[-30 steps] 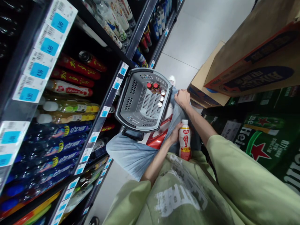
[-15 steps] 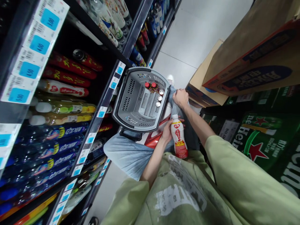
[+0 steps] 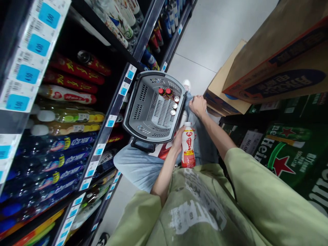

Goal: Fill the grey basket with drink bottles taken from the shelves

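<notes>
My left hand [image 3: 178,140] is closed around a white plastic bottle [image 3: 188,145] with a red lower part and a white cap. The bottle stands nearly upright in front of my shirt, its printed label facing me. On my jeans at the knee rests my right hand [image 3: 197,104], fingers curled; what is inside them, if anything, is hidden. A grey shopping basket [image 3: 133,128] with a black rim is just left of my knee. Inside it are two red-capped bottles [image 3: 165,92] and several cans [image 3: 174,106] along the right side.
Drink shelves [image 3: 88,164] with price tags run along my left, loaded with bottles and cans. Cardboard boxes [image 3: 258,73] stand at the right, above green beer cases [image 3: 284,159]. Pale floor tiles [image 3: 205,37] stretch ahead between them.
My left hand has shifted slightly left with the bottle, which has turned more upright and rotated a little. My right hand stays on the knee.
</notes>
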The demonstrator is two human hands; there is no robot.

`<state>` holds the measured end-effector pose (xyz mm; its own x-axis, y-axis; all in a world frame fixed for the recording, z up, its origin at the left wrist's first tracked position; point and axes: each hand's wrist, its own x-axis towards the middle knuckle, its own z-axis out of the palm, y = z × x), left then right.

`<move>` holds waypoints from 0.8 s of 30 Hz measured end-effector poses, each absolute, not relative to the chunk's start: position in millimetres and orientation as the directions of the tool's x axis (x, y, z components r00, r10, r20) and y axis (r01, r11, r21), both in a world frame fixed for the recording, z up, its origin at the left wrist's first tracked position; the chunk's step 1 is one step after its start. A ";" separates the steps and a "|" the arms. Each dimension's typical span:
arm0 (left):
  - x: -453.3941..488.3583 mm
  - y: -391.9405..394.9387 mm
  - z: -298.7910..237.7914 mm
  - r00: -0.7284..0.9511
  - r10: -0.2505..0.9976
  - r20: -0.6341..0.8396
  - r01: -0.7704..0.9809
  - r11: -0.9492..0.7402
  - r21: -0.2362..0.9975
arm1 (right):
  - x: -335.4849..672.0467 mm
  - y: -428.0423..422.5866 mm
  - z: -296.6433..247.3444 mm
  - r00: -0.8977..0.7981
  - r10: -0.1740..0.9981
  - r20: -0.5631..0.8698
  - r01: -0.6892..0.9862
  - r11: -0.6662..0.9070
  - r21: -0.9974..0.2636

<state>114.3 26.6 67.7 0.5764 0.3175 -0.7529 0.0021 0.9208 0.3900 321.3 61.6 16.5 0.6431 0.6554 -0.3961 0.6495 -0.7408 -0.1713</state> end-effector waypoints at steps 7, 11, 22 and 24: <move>112.7 26.0 73.3 0.534 0.323 -0.781 -0.032 0.931 0.363 | 320.6 61.4 14.5 0.655 0.659 -0.370 0.646 -0.742 -0.180; 109.6 25.0 74.2 0.555 0.336 -0.761 -0.057 0.928 0.368 | 320.1 61.3 16.5 0.656 0.657 -0.371 0.643 -0.744 -0.182; 108.1 24.0 69.7 0.527 0.353 -0.773 -0.107 0.930 0.352 | 319.7 61.7 19.5 0.642 0.656 -0.398 0.654 -0.739 -0.162; 108.0 24.6 69.9 0.524 0.352 -0.776 -0.108 0.931 0.349 | 319.9 61.7 18.9 0.643 0.654 -0.399 0.655 -0.739 -0.157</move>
<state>108.0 24.6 69.9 0.5236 0.3518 -0.7759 -0.1080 0.9308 0.3491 319.9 61.7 18.9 0.6428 0.6538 -0.3992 0.6548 -0.7394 -0.1565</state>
